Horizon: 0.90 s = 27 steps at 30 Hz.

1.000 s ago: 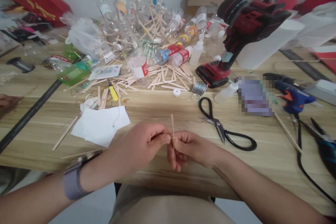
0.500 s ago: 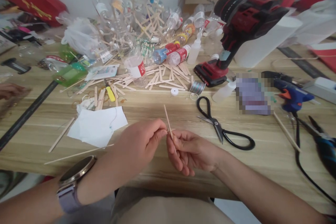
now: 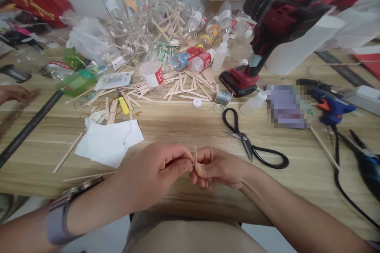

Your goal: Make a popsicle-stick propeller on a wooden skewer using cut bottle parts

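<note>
Low over the front of the table, my two hands meet at the fingertips. My right hand (image 3: pixel 219 168) is closed, pinching a thin wooden stick (image 3: pixel 195 155) between thumb and fingers; its upper end points up and away from me. My left hand (image 3: pixel 160 176) is closed too, thumb against forefinger, right beside the stick. Whatever small piece lies in that left pinch is hidden by the fingers. Black-handled scissors (image 3: pixel 245 140) lie to the right of my hands, and a torn white paper sheet (image 3: pixel 108 142) lies to the left.
A pile of flat wooden sticks (image 3: pixel 178 87) and plastic bottles (image 3: pixel 202 60) covers the back. A red cordless drill (image 3: pixel 252 59) stands at right, near a blue glue gun (image 3: pixel 331 106) and pliers (image 3: pixel 365 162). Another person's hand (image 3: pixel 14 94) rests at far left.
The held stick has turned and shows shorter. My left hand has moved slightly down and toward the right, and my right fingers have curled in closer around the stick.
</note>
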Each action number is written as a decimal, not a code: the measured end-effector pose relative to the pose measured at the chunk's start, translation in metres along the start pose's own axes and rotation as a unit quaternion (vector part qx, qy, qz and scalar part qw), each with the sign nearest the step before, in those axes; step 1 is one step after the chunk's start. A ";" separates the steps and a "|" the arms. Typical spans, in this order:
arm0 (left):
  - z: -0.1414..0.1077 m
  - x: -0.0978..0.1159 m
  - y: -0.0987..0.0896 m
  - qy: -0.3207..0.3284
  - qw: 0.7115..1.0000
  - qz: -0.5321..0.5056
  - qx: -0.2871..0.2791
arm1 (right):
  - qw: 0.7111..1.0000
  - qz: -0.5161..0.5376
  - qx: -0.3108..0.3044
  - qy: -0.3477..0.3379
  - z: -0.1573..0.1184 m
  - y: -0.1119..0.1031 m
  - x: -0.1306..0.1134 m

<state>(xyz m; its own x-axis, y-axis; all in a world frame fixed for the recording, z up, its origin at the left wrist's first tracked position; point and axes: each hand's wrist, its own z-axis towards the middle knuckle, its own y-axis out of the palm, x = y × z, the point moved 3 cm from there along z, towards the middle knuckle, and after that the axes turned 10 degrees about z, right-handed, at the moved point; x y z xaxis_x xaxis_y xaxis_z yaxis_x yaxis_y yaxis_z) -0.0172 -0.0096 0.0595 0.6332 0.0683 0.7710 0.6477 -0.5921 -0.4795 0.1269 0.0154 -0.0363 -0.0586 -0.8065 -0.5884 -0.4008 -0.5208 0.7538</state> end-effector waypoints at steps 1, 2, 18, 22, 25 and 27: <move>0.000 -0.001 0.000 -0.002 1.000 0.007 -0.002 | 1.000 -0.008 0.009 -0.009 0.000 -0.001 -0.001; 0.001 -0.002 0.000 -0.007 1.000 0.017 -0.003 | 1.000 -0.017 0.018 -0.017 0.000 -0.002 -0.003; 0.006 -0.006 -0.002 -0.016 0.993 0.094 0.068 | 0.990 -0.081 0.060 -0.103 -0.001 -0.004 -0.014; 0.008 -0.010 -0.003 -0.031 0.984 0.145 0.099 | 0.995 -0.058 0.029 -0.070 -0.001 0.003 -0.008; 0.008 -0.012 -0.002 -0.029 0.974 0.190 0.121 | 0.999 0.004 0.000 -0.049 -0.001 0.007 -0.005; 0.007 -0.012 -0.002 -0.019 0.969 0.205 0.138 | 0.998 0.047 -0.019 -0.045 -0.001 0.009 -0.003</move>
<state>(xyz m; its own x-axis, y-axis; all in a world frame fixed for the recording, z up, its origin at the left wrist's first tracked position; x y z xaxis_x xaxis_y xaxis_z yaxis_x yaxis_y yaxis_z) -0.0229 -0.0035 0.0477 0.8733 -0.0944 0.4780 0.4235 -0.3381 -0.8405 0.1246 0.0131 -0.0276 -0.1770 -0.8242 -0.5379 -0.3546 -0.4564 0.8161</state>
